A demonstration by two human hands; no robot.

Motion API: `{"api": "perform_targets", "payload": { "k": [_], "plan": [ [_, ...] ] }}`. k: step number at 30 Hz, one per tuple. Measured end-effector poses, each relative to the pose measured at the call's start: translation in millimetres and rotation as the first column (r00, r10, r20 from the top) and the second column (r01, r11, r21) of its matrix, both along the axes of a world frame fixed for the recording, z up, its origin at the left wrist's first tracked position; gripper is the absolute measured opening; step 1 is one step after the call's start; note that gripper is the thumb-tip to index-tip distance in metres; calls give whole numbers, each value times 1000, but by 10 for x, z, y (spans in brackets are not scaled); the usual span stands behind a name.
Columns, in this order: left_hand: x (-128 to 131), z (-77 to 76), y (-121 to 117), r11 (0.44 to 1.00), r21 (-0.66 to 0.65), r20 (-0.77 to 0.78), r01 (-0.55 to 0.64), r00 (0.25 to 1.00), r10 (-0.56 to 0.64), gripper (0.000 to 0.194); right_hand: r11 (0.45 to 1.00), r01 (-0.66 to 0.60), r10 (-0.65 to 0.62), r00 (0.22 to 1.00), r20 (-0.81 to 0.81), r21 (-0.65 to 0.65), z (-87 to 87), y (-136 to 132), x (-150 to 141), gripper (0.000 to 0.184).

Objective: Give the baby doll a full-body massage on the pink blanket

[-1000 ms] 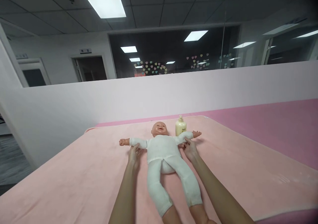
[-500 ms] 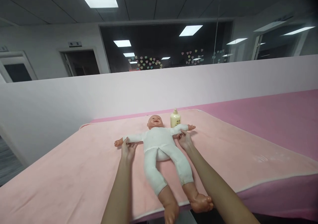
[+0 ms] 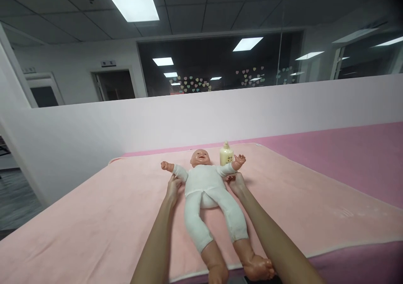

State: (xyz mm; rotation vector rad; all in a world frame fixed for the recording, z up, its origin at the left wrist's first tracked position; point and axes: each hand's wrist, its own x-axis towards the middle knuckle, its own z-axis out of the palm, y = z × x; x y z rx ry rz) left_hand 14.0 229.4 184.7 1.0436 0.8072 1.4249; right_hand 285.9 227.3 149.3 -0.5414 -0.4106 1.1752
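A baby doll [image 3: 203, 179] with a white cloth body lies on its back, its head at the far end and its bare feet at the near edge of the pink towel [image 3: 103, 216]. My left hand [image 3: 174, 188] is closed at the white sleeve of the doll's arm on the left, fingertips partly hidden by it. On the other side, my right hand [image 3: 236, 184] has its fingers curled at the underside of the doll's other arm. Both doll arms angle up and outward. A pale yellow pump bottle [image 3: 226, 154] stands just behind the doll's arm on the right.
Beyond the towel runs a low white partition [image 3: 201, 118]. The pink surface [image 3: 355, 153] shows past the towel on the right. Farther back are a dark window [image 3: 217, 61] with heart-shaped stickers and a doorway [image 3: 118, 85].
Both hands have moved inward toward the doll's body. The doll's arms, stretched out sideways before, are now bent upward with the hands raised. The view has shifted slightly.
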Motion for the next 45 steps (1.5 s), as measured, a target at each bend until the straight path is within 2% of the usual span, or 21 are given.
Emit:
{"api": "perform_targets", "payload": {
  "k": [3,9,16,19,23,26,29,31,33,35,37,39,41,43,45],
  "plan": [
    [25,-16,28,1000,22,-9,-9,1000,9,49,993,-44,36,997,-71,-113,26,8,0,22],
    [10,-97,117,997,28,21,-67,998,66,40,993,-47,32,991,-131,-111,68,1,38,16],
    [-15,-57,132,982,-120,201,-149,965,171,29,989,-58,20,964,-266,-134,85,-39,49,13],
    [-141,-21,172,958,-211,240,-196,939,245,19,990,-52,15,962,-272,-132,90,-57,71,10],
    [-446,16,202,853,-267,334,-449,787,519,26,985,-54,14,972,-235,-164,115,-89,84,11],
    [-575,14,143,756,-262,274,-599,705,654,41,980,-58,9,969,-248,-190,144,-121,79,13],
    [-522,-7,19,625,-97,68,-774,622,780,52,979,-45,-12,963,-271,-201,149,-132,82,13],
    [-418,-12,-70,586,64,-23,-808,586,810,48,979,-51,-6,961,-277,-200,135,-122,89,15],
    [-280,15,-147,612,191,-63,-767,613,788,41,978,-65,12,965,-262,-196,119,-109,92,15],
    [-105,106,-228,682,268,-99,-681,684,722,37,978,-75,26,971,-239,-195,112,-106,91,12],
    [109,270,-365,757,313,-125,-574,765,632,36,978,-73,27,973,-228,-195,119,-120,85,10],
    [321,465,-624,810,343,-98,-475,840,534,32,980,-66,21,972,-234,-187,133,-146,78,9],
    [459,580,-1036,868,310,-9,-388,911,411,24,983,-61,19,972,-233,-173,140,-168,70,7],
    [461,500,-1541,937,207,107,-282,958,265,32,985,-58,21,974,-224,-162,132,-170,62,6],
    [326,215,-1999,977,60,222,-203,957,185,49,986,-56,20,975,-221,-155,113,-149,55,7]
  ]
}}
